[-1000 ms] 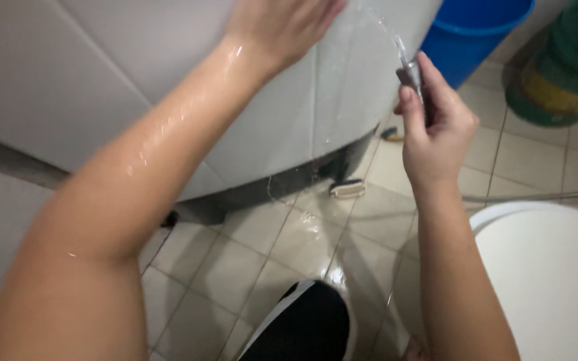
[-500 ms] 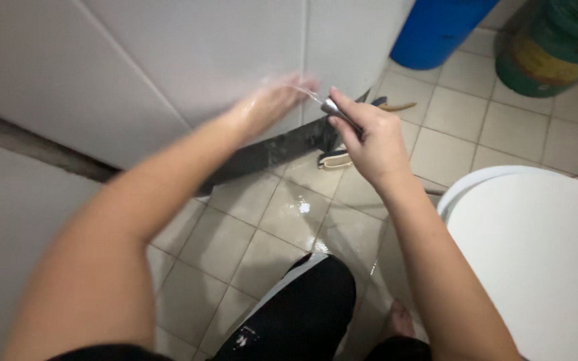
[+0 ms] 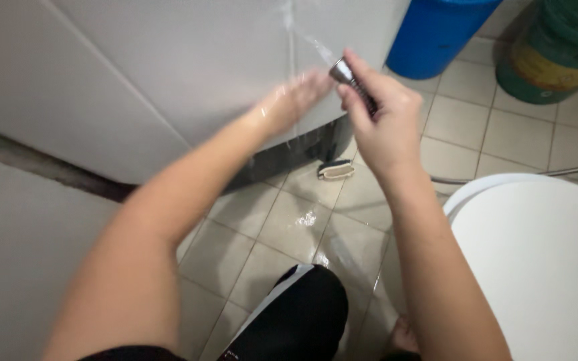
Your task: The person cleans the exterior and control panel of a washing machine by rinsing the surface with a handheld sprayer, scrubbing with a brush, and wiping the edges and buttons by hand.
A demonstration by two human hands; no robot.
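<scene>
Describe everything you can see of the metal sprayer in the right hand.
The sprayer is a small, shiny, silver-grey metal nozzle. Only its round head and a bit of neck show; the right hand wraps the rest, thumb by the head. It is tilted, its head up and left toward the white panel, with a thin water stream leaving it. The blurred, wet left hand is just left of it, touching the panel.

Wet tiled floor (image 3: pixel 289 220)

A blue bucket (image 3: pixel 436 33) and green container (image 3: pixel 556 50) stand upper right; a small white brush (image 3: pixel 336 170) lies mid-frame.

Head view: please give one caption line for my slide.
Right hand sprays water from a metal sprayer while left hand rubs the white appliance.
</scene>
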